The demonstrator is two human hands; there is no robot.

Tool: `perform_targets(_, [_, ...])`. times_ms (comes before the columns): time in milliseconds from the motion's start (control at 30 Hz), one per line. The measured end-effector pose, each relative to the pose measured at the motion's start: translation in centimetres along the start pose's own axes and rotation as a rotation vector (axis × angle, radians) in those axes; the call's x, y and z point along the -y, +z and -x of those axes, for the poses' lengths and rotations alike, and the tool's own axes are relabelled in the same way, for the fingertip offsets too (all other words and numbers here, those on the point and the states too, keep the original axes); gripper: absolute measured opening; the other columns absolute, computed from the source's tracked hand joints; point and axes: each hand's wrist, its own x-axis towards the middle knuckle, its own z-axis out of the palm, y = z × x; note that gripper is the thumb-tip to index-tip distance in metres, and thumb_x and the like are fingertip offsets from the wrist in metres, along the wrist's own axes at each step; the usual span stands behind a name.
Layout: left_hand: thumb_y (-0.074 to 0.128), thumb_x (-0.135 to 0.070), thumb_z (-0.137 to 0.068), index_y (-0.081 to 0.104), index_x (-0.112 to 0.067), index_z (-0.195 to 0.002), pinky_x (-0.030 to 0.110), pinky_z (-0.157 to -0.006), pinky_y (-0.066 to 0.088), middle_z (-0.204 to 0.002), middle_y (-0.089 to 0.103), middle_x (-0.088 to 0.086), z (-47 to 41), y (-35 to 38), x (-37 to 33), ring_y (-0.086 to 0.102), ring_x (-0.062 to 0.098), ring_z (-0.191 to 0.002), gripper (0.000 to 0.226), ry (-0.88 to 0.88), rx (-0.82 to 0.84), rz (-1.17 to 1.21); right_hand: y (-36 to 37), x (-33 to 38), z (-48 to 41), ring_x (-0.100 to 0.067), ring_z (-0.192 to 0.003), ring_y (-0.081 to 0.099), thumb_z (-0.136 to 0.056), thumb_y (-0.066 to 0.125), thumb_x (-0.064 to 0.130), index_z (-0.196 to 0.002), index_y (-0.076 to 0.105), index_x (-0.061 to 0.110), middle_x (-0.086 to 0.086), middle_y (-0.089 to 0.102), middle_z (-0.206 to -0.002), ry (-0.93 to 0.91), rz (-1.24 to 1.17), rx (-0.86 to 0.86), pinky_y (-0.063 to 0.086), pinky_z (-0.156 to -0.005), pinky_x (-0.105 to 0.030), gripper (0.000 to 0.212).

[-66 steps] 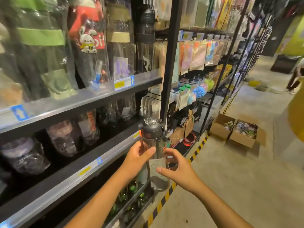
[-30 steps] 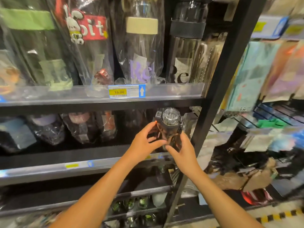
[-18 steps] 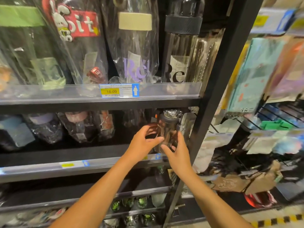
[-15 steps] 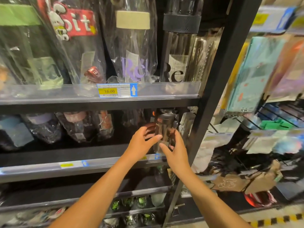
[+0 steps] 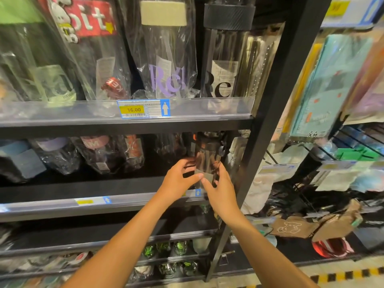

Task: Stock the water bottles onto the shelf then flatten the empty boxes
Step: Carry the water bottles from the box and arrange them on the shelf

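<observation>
Both hands meet on a dark, smoky water bottle (image 5: 208, 156) at the right end of the middle shelf (image 5: 128, 201), just beside the black upright post (image 5: 276, 104). The bottle stands upright, its dark lid close under the shelf above. The left hand (image 5: 180, 180) wraps the bottle's left side, fingers curled round the front and thumb across its paper label, so its grip is closed on the bottle. The right hand (image 5: 221, 192) has its grip on the lower right side, fingers curled against the body. The hands hide the bottle's base, so I cannot tell whether it rests on the shelf. To the left on the same shelf lie bagged bottles (image 5: 104, 154) with coloured lids, apart from the held one. The upper shelf (image 5: 207, 116) carries tall bottles in clear plastic bags and a yellow price tag (image 5: 134, 109) reading 16.00. Small green-lidded bottles (image 5: 164, 247) sit on a low shelf below the arms.
</observation>
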Motion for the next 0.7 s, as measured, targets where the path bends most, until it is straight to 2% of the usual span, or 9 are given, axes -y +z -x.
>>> perform_targets(200, [0.078, -0.031, -0.092, 0.053, -0.036, -0.132, 0.037, -0.111, 0.049, -0.128, 0.060, -0.025, 0.3, -0.1, -0.2, 0.058, -0.003, -0.120, 0.048, 0.001, 0.028, -0.042, -0.1, 0.2, 0.6, -0.021, -0.150, 0.036, -0.101, 0.062, 0.036, -0.165, 0.013, 0.025, 0.003, 0.024, -0.168, 0.041, 0.040, -0.001, 0.037, -0.121, -0.044, 0.081])
perform_targets(333, [0.077, -0.037, -0.092, 0.049, -0.034, -0.143, 0.039, -0.111, 0.048, -0.140, 0.056, -0.017, 0.9, -0.8, -0.3, 0.053, 0.008, -0.131, 0.058, 0.018, 0.062, -0.124, -0.6, 0.9, 1.8, -0.021, -0.156, 0.023, -0.103, 0.060, 0.032, -0.165, 0.008, 0.016, -0.003, 0.016, -0.171, 0.057, 0.081, 0.008, 0.027, -0.123, -0.037, 0.083])
perform_targets(433, [0.076, -0.042, -0.091, 0.042, -0.034, -0.152, 0.038, -0.111, 0.047, -0.150, 0.050, -0.012, 2.2, -1.8, 0.0, 0.050, 0.009, -0.135, 0.070, 0.043, 0.088, -0.168, -0.9, 1.6, 3.1, -0.022, -0.157, 0.020, -0.103, 0.061, 0.033, -0.165, 0.007, 0.014, -0.005, 0.013, -0.172, 0.071, 0.084, 0.014, 0.025, -0.122, -0.035, 0.085])
perform_targets(567, [0.071, -0.049, -0.094, 0.037, -0.033, -0.157, 0.037, -0.115, 0.042, -0.159, 0.042, -0.012, 5.0, -3.2, 0.8, 0.043, 0.011, -0.144, 0.073, 0.128, 0.133, -0.326, -1.1, 2.7, 5.5, -0.023, -0.153, 0.029, -0.102, 0.062, 0.035, -0.164, 0.015, 0.014, -0.006, 0.020, -0.169, 0.062, 0.112, 0.001, 0.032, -0.118, -0.034, 0.081])
perform_targets(700, [0.066, -0.053, -0.097, 0.034, -0.032, -0.157, 0.034, -0.120, 0.033, -0.160, 0.039, -0.008, 8.6, -3.9, 1.6, 0.033, 0.013, -0.148, 0.071, 0.298, 0.139, -0.555, -1.3, 3.1, 9.3, -0.021, -0.144, 0.039, -0.100, 0.066, 0.034, -0.158, 0.030, 0.014, -0.007, 0.034, -0.159, 0.029, 0.198, -0.032, 0.034, -0.113, -0.028, 0.071])
